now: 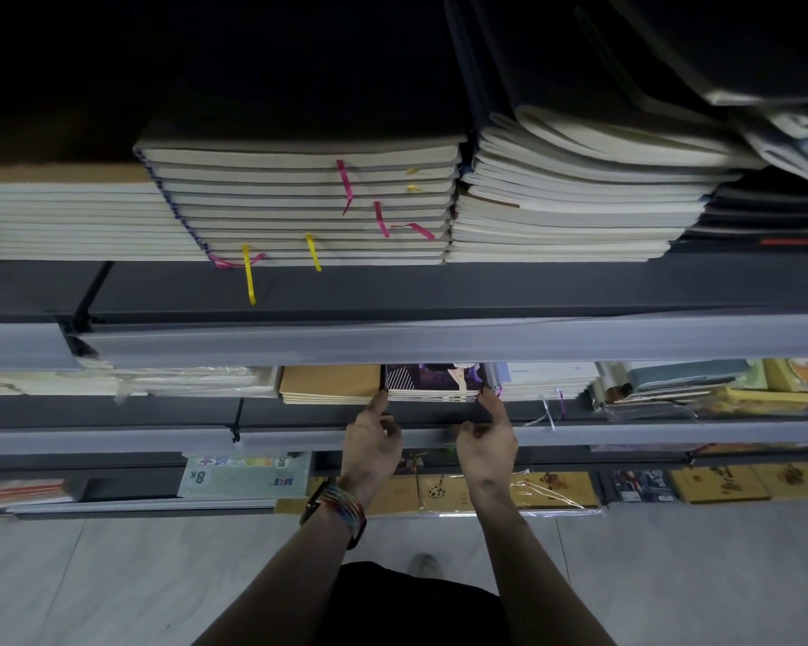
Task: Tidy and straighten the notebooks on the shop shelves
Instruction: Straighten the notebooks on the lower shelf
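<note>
Resting on the middle shelf (299, 411), flat stack of purple-patterned notebooks (432, 388), printed covers cut off behind the grey rail (439, 338) above, left hand (372, 440) and right hand (486, 442) pressed straight fingers (380, 402) against its front corners, gripping nothing, tan notebooks (330, 384) just beside.

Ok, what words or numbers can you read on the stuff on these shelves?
"8K": upside down on the pale green pad, lowest shelf.
Coloured characters on that pad: too blurred to read.
Print on the yellow notebooks, same shelf: too small to read.
Nothing else is readable.
</note>
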Action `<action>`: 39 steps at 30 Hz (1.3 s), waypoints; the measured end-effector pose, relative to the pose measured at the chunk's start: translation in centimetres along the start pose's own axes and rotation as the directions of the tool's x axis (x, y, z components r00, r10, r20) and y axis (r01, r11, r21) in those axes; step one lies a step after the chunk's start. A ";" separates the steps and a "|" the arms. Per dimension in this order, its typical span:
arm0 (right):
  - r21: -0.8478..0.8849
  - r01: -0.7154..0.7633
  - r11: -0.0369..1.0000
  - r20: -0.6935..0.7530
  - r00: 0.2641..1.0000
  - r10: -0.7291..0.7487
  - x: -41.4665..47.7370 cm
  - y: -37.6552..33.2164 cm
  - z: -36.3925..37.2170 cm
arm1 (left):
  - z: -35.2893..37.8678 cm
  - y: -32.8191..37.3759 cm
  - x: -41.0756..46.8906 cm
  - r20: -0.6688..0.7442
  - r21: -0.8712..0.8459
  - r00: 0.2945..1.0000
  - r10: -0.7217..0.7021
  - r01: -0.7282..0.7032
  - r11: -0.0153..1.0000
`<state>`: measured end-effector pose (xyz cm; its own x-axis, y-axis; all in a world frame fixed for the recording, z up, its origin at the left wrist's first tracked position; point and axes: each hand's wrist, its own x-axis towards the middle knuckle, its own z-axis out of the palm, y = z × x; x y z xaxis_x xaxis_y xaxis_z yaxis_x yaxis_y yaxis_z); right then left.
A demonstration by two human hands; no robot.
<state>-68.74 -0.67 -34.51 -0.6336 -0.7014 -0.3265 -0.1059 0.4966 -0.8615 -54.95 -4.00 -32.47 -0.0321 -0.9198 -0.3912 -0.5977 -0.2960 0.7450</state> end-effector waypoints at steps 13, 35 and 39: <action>-0.159 0.066 0.985 -0.012 0.998 -0.069 -0.5 -0.4 0.4 | -0.7 0.6 0.2 -0.157 0.061 0.986 0.048 -0.039 0.997; 0.134 -0.090 0.987 -0.001 0.996 0.091 1.5 -1.1 1.2 | -1.9 3.2 1.7 0.018 -0.168 0.999 -0.050 0.052 0.984; 0.173 -0.108 0.979 0.041 0.994 0.102 1.7 -0.6 1.5 | -2.0 3.2 1.8 0.053 -0.201 0.997 -0.062 0.072 0.977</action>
<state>-68.62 -2.88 -35.12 -0.6095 -0.6672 -0.4282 0.0969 0.4734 -0.8755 -55.33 -7.09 -29.68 -0.0371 -0.8847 -0.4647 -0.4248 -0.4069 0.8087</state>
